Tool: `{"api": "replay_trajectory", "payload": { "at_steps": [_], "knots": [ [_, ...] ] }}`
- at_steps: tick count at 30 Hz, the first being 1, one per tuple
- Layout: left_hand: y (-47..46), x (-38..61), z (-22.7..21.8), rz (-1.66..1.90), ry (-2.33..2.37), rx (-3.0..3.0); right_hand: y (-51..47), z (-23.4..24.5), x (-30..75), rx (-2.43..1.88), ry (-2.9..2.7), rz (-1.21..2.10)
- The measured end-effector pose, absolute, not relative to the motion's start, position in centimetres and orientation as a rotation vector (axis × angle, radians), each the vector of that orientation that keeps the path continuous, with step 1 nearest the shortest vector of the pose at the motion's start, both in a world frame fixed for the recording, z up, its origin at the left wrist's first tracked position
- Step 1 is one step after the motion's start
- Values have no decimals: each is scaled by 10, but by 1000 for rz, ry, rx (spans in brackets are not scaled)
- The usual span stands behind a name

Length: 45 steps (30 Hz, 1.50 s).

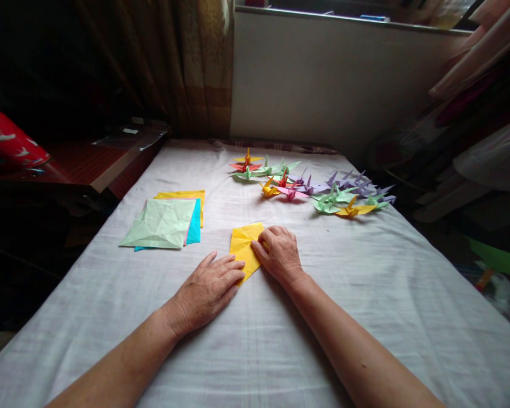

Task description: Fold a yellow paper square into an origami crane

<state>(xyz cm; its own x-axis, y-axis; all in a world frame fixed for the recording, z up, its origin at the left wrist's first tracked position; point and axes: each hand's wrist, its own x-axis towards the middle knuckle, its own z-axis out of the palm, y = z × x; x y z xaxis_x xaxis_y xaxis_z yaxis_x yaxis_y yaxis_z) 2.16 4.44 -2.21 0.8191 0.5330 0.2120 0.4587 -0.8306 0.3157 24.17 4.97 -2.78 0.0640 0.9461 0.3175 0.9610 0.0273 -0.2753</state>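
A folded sheet of yellow origami paper lies on the white cloth in front of me, with crease lines across it. My left hand rests flat, its fingertips pressing on the paper's lower left edge. At the paper's right edge, my right hand is closed, with thumb and fingers pinching a part of the sheet that the hand mostly hides. To the left, beyond my left hand, is a stack of creased paper squares, with a pale green sheet on top and blue, pink and yellow edges showing beneath.
Several folded paper cranes in green, purple, orange, red and pink stand at the back right of the cloth. On the left is a dark red wooden table with a red patterned object. A curtain hangs behind.
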Motion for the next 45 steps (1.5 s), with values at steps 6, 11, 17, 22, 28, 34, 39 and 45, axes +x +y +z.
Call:
{"api": "replay_trajectory", "payload": {
  "at_steps": [6,11,17,22,28,34,39,45],
  "knots": [
    [44,22,-22,422,767,2753,49,-28,242,-1934,-1903,-39],
    [44,22,-23,421,769,2747,49,-26,241,-1946,-1898,-31],
    [44,22,-22,439,763,2748,48,-26,244,-1923,-1906,10],
    [44,22,-22,393,762,2760,30,-32,243,-1846,-1980,0],
    [44,21,-23,406,780,2755,21,-32,251,-2089,-1976,0],
    [45,21,-21,361,769,2751,30,-31,278,-2295,-1810,-11],
    [45,21,-23,389,768,2743,29,-36,278,-2263,-1799,-66],
    [46,21,-22,397,754,2735,27,-39,275,-2203,-1792,-122]
  ]
}}
